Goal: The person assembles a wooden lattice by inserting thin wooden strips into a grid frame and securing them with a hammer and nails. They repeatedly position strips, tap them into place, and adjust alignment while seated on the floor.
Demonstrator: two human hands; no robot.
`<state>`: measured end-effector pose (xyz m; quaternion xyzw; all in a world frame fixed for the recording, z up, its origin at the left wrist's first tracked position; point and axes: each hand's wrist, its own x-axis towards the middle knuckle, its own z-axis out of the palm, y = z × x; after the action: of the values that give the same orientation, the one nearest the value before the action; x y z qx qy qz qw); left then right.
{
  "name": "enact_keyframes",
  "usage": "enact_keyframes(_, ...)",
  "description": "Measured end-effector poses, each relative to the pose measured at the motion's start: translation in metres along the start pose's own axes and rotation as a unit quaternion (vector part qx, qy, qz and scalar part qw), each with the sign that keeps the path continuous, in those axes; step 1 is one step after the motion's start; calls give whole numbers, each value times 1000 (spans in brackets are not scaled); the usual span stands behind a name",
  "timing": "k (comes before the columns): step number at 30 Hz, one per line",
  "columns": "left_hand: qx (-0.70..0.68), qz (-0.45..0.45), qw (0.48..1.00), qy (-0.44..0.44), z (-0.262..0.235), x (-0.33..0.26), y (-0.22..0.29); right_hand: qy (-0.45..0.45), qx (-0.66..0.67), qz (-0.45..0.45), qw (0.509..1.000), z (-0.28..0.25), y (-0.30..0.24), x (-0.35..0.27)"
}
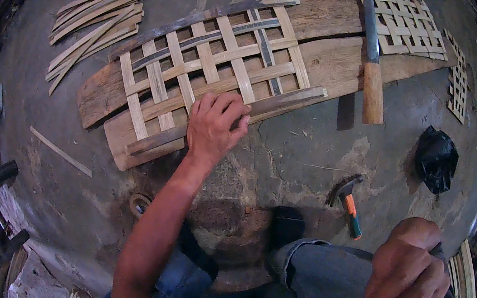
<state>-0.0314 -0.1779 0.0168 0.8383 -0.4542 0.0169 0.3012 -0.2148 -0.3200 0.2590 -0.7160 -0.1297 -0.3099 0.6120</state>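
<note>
A woven bamboo lattice (208,59) of pale strips, a few of them dark, lies on worn wooden planks (331,61) on the floor ahead of me. Dark slats run along its far and near sides. My left hand (215,121) is over the near side, its fingers bent down around the near slat (287,100) and the strip ends; the fingertips are partly hidden. Low at the right, by my knee, my right hand (406,263) is closed with its fingers folded in. What it holds, if anything, is hidden.
A wooden-handled knife (371,73) lies across the planks at the right. Nearer are a hammer (349,206) and a black plastic bag (436,160). Finished lattices (403,20) lie at the far right, loose bamboo strips (95,24) at the far left.
</note>
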Motion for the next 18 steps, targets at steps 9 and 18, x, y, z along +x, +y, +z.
enact_keyframes(9,4,-5,1000,12,-1,-6,-4,-124,-202,172,956,-4,153,-13)
enact_keyframes(18,4,-3,1000,3,-1,0,-1,-63,-81,307,946,-5,263,-55)
